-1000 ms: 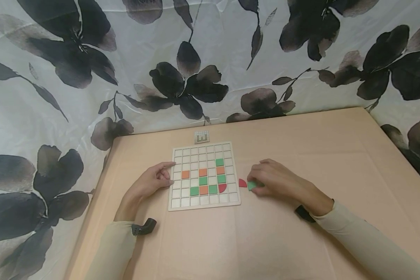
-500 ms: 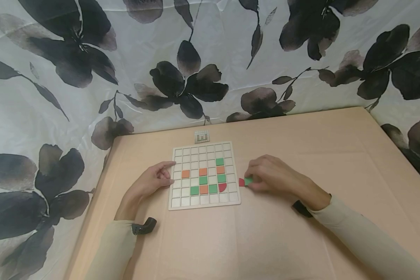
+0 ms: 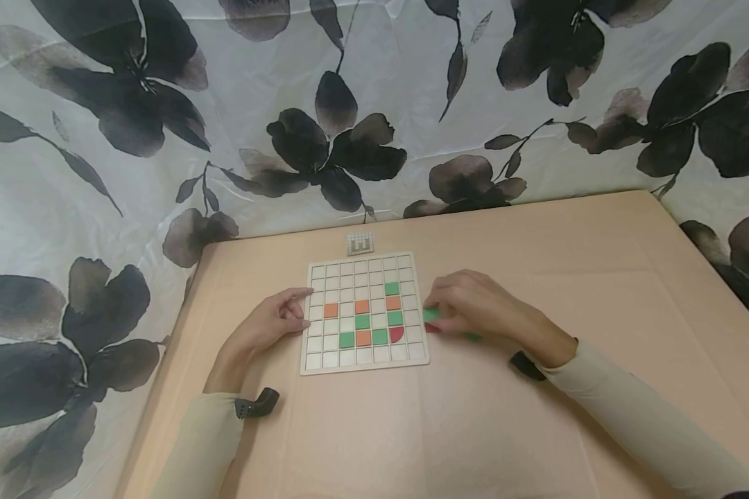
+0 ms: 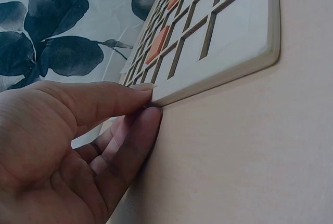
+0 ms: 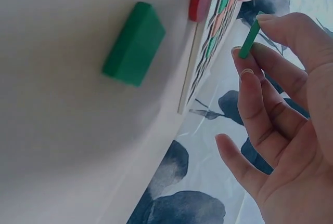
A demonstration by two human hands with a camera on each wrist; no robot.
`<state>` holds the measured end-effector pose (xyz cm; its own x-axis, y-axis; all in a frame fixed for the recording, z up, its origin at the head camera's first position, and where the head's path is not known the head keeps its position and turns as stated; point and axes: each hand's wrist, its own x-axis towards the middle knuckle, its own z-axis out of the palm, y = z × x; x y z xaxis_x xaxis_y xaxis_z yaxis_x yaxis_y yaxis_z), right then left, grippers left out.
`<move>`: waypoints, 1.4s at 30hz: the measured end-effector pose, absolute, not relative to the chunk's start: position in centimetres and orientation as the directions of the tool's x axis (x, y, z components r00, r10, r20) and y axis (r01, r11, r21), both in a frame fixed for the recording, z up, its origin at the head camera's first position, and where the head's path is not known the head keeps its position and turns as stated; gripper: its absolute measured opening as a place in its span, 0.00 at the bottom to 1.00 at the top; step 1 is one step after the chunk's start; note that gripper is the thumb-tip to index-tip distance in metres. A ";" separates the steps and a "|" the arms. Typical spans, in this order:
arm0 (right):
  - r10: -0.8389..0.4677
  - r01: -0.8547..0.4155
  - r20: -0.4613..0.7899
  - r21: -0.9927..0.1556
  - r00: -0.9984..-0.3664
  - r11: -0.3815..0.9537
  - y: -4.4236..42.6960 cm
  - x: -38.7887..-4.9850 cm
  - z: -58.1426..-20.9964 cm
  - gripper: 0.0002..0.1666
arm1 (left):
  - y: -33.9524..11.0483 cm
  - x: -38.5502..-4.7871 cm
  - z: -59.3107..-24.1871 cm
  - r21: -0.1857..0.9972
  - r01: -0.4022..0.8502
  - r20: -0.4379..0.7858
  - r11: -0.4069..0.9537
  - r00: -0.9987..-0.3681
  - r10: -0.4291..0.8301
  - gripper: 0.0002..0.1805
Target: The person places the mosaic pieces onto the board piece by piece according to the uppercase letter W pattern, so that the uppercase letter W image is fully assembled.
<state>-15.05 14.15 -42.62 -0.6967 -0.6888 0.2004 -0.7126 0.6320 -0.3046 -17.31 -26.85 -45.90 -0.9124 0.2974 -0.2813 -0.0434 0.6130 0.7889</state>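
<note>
On the table lies a cream grid board (image 3: 315, 369) with orange, green and red pieces in some squares. My left hand (image 3: 274, 320) touches the board's left edge, index finger and thumb spread apart along it; the left wrist view shows the fingertips at that edge. Just right of the board, my right hand (image 3: 480, 305) pinches a green tile (image 5: 250, 38) between thumb and fingertips, off the table. Below that hand another green piece (image 5: 134, 44) lies on the table. A red piece (image 5: 200, 4) lies against the board's right side, mostly covered by the hand in the head view.
A small card (image 3: 360, 244) with a printed grid pattern lies behind the board. The light wooden table (image 3: 587, 263) meets a cloth (image 3: 374, 69) with dark flowers at its far edge. Each wrist wears a black strap (image 3: 257, 404).
My right hand has moved left and slightly away from me with the green tile, to the board's right edge. Another green piece has come into sight under it. My left hand has stayed put.
</note>
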 end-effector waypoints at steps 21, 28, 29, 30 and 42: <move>-0.712 -0.736 0.200 -0.275 -0.673 0.618 9.4 -16.4 -41.3 0.12 | -26.7 -17.5 -46.0 0.782 -0.020 -0.271 0.623 -0.911 0.311 0.37; -0.736 -0.771 0.241 -0.282 -0.632 0.570 7.9 -16.9 -41.3 0.11 | -26.7 -17.6 -45.9 0.773 -0.007 -0.268 0.634 -0.909 0.318 0.37; -0.737 -0.771 0.237 -0.282 -0.633 0.571 7.7 -17.0 -41.3 0.11 | -26.7 -17.6 -45.9 0.772 -0.008 -0.270 0.635 -0.909 0.316 0.37; -0.737 -0.770 0.233 -0.281 -0.634 0.573 7.4 -17.0 -41.3 0.12 | -26.8 -17.6 -45.9 0.771 -0.009 -0.270 0.637 -0.910 0.315 0.37; -0.751 -0.785 0.241 -0.276 -0.615 0.555 4.8 -17.4 -41.3 0.12 | -26.8 -17.4 -45.9 0.774 -0.019 -0.271 0.633 -0.913 0.304 0.36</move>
<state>-17.35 4.83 -41.26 -0.6154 -0.7506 0.2407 -0.7848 0.5550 -0.2757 -17.43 -26.78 -45.88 -0.9133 0.3038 -0.2711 -0.0189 0.6335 0.7736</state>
